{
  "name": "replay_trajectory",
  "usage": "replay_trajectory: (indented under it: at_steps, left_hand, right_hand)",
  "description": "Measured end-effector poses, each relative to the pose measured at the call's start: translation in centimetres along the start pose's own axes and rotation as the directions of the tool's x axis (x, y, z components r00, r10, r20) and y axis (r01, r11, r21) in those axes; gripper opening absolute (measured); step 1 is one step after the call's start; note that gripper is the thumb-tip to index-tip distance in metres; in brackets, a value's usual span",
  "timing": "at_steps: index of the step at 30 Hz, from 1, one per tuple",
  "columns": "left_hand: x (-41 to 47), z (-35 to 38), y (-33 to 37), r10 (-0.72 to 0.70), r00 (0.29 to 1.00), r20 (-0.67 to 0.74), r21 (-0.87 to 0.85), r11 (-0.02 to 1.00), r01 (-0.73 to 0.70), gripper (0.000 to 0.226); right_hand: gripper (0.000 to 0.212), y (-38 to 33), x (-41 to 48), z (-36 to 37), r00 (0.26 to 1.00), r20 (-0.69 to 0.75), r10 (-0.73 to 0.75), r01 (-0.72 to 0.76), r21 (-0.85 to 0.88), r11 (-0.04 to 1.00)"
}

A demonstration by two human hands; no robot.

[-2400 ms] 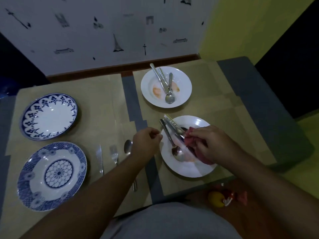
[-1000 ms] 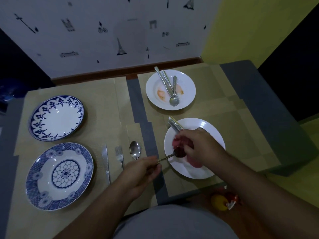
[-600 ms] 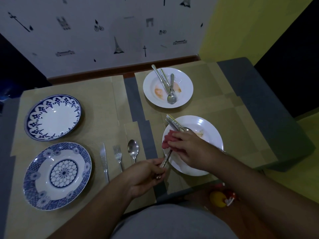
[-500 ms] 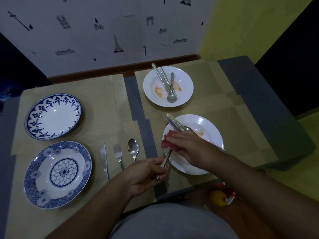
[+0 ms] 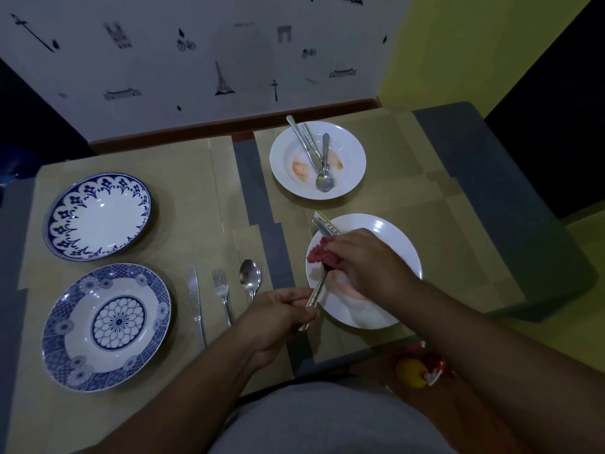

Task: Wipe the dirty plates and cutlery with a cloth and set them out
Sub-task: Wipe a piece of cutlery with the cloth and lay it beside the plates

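My left hand [image 5: 278,314] grips the handle of a piece of cutlery [image 5: 317,290] over the near white plate [image 5: 397,244], which is smeared orange. My right hand [image 5: 366,263] pinches a red cloth [image 5: 322,253] around that cutlery's far end, which the cloth hides. Two more utensils [image 5: 322,222] lean on the plate's far-left rim. A second smeared white plate [image 5: 350,152] farther back holds a spoon and two other utensils [image 5: 314,152]. On the left mat lie a knife [image 5: 195,299], a fork [image 5: 222,293] and a spoon [image 5: 250,278].
Two blue-patterned plates sit at the left, one far [image 5: 98,216] and one near [image 5: 106,326]. Tan placemats [image 5: 183,178] cover a grey table. A yellow and red object [image 5: 417,371] lies on the floor below the table's near edge. A wall stands behind.
My left hand pulled the cutlery's handle toward me, off the plate's left edge. My right hand with the red cloth slid to the utensil's far end.
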State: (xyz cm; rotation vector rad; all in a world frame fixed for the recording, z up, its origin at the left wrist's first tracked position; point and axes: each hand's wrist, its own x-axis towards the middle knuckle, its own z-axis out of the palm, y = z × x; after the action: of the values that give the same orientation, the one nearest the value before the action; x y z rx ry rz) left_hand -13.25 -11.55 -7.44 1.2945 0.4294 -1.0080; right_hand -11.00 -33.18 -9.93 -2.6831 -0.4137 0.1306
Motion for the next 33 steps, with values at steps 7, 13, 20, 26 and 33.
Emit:
replay_trajectory:
  at_steps: [7, 13, 20, 26, 33]
  left_hand:
    - [-1.0, 0.1, 0.0, -0.007, 1.0, 0.011, 0.008, 1.0, 0.007, 0.031]
    - [-1.0, -0.1, 0.9, 0.017, 1.0, -0.001, 0.014, 1.0, -0.017, 0.03]
    - [-1.0, -0.5, 0.5, 0.014, 1.0, -0.024, -0.013, 1.0, -0.014, 0.027]
    - [-1.2, -0.8, 1.2, 0.038, 0.999, -0.02, 0.009, 0.999, -0.038, 0.028]
    - [-1.4, -0.8, 1.2, 0.044, 0.999, -0.001, 0.018, 0.999, -0.044, 0.027]
  right_hand:
    - [0.041, -0.8, -0.1, -1.1, 0.992, -0.027, -0.122, 0.123, 0.016, 0.992]
    - [0.041, -2.7, -0.2, -0.6, 0.988, -0.005, -0.152, 0.152, -0.034, 0.988]
    - [0.051, -1.8, -0.5, -1.0, 0.944, 0.018, -0.331, 0.33, -0.126, 0.936]
    - [0.056, -1.9, 0.3, -1.2, 0.953, -0.102, -0.287, 0.274, -0.124, 0.954]
    - [0.055, -1.3, 0.7, -1.8, 0.941, -0.098, -0.325, 0.314, -0.11, 0.943]
